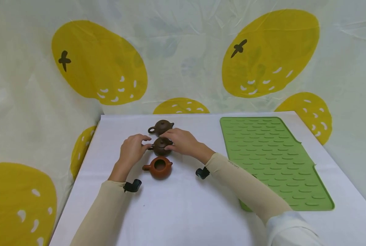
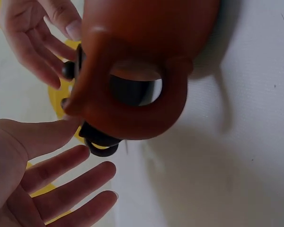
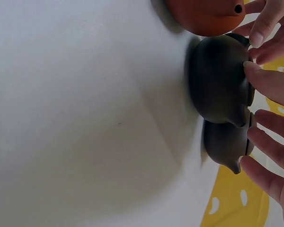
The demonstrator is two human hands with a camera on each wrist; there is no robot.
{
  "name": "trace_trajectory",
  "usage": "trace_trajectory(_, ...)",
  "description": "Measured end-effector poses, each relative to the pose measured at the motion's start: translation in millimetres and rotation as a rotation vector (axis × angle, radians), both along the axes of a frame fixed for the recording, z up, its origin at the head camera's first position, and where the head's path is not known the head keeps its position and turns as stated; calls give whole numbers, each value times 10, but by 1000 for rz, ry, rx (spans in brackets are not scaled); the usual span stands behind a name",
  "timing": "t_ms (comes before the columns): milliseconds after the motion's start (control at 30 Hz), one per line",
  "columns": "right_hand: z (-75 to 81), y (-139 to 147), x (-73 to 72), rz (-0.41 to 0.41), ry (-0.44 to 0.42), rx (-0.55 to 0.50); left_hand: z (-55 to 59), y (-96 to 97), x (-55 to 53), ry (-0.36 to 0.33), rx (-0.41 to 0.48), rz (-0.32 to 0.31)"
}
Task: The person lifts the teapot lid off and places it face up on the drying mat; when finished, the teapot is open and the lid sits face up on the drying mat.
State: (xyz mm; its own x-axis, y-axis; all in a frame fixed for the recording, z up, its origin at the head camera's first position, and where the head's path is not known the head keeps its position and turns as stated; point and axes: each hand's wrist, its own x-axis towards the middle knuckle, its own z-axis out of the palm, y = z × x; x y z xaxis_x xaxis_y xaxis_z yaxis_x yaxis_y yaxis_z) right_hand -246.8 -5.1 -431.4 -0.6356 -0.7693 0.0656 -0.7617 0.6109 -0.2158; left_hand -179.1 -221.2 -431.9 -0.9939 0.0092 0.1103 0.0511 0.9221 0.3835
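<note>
Three small teapots stand in a column on the white cloth. The middle one is a dark brown lidded teapot (image 1: pixel 160 150), between my two hands. My left hand (image 1: pixel 132 149) is at its handle side, thumb and fingers spread in the left wrist view. From the spout side my right hand (image 1: pixel 183 140) reaches over it; its thumb (image 3: pixel 265 81) is at the lid's edge and its other fingers extend toward the far teapot. That far dark brown teapot (image 1: pixel 162 127) also has its lid on. Nearest me is a reddish-brown teapot (image 1: pixel 160 171) with its top uncovered.
A green textured mat (image 1: pixel 272 160) lies on the right of the table (image 1: pixel 183 212), partly under my right forearm. Behind the table hangs a pale curtain (image 1: pixel 183 44) with large yellow fruit prints. Black wrist cameras sit below both hands.
</note>
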Motion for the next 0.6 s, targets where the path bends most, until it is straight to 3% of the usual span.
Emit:
trace_trajectory(367, 5, -60, 24, 50, -40, -66, -62, 0, -54, 3, 23, -32)
trace_trajectory(600, -44, -66, 34, 62, -29, -53, -71, 22, -60, 9, 26, -30)
